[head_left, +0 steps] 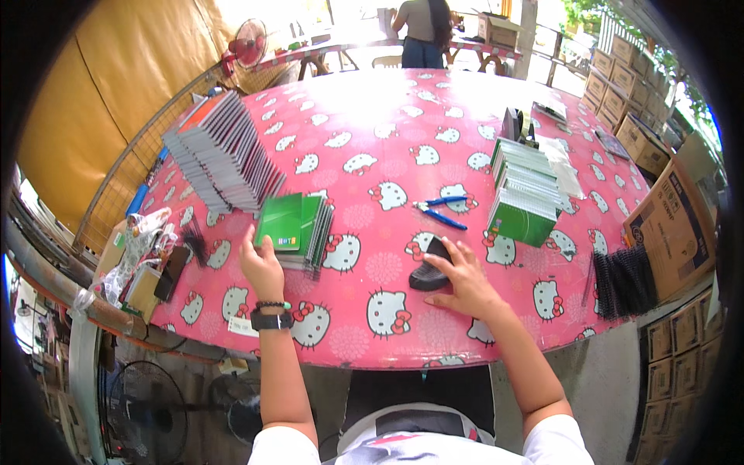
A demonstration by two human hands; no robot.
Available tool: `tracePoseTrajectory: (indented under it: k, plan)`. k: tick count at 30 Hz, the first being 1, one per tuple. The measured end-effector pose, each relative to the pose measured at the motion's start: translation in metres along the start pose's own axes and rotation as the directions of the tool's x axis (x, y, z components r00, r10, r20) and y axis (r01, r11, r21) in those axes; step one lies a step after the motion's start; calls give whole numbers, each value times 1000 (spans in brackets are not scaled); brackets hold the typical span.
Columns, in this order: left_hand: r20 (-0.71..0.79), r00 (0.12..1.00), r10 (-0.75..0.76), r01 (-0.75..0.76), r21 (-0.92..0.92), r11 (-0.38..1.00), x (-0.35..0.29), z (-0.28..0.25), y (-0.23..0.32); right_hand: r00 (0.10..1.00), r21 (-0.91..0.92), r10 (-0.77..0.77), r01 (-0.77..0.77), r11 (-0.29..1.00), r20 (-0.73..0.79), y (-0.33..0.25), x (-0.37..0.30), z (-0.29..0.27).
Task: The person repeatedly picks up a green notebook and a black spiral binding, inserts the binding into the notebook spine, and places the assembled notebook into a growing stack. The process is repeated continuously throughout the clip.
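Observation:
My left hand point(263, 263) grips the near left edge of a green notebook point(280, 223), its thumb on the cover. This notebook lies over a small pile of green spiral notebooks point(316, 236). My right hand point(471, 283) rests its spread fingertips on the right side of a black rounded object point(430, 271), whose kind I cannot make out; the thumb stays apart from it. Beyond that hand lie blue-handled cutting pliers point(446, 211), jaws pointing left. A tall leaning stack of spiral notebooks point(221, 155) rises behind my left hand. Another row of green notebooks point(523, 194) stands at the right.
Black plastic spiral coils point(624, 283) lie by a cardboard box point(670, 229) at the right edge. Plastic bags point(143, 252) and small items crowd the left edge. Pink patterned cloth point(360, 279) covers the table. A person point(425, 35) stands far back near a fan point(249, 43).

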State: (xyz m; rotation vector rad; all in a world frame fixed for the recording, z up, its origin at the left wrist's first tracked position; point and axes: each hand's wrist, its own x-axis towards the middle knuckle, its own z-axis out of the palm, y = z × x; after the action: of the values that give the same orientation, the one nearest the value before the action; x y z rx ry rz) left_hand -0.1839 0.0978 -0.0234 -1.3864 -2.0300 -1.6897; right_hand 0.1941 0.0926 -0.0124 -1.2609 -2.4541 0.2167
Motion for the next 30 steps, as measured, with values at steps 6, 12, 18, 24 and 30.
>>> tracePoseTrajectory:
  k: [6, 12, 18, 24, 30]
  plan:
    - [118, 993, -8, -1, 75, 997, -14, 7, -1, 991, 196, 25, 2, 981, -133, 14, 25, 37]
    - [107, 993, 55, -61, 54, 997, -18, 10, 9, 962, 145, -127, 165, 976, -242, 1, 39, 12]
    - [30, 980, 196, -198, 143, 970, -27, -16, 42, 736, -103, 157, -295, 950, -658, 110, 14, -54]
    - [92, 947, 309, -311, 9, 950, -47, -11, 105, 770, -169, 85, -245, 955, -633, 147, 10, -73]
    - [167, 917, 361, -288, -347, 892, -97, 0, 164, 861, 33, -36, 62, 998, -507, 45, 7, -73]
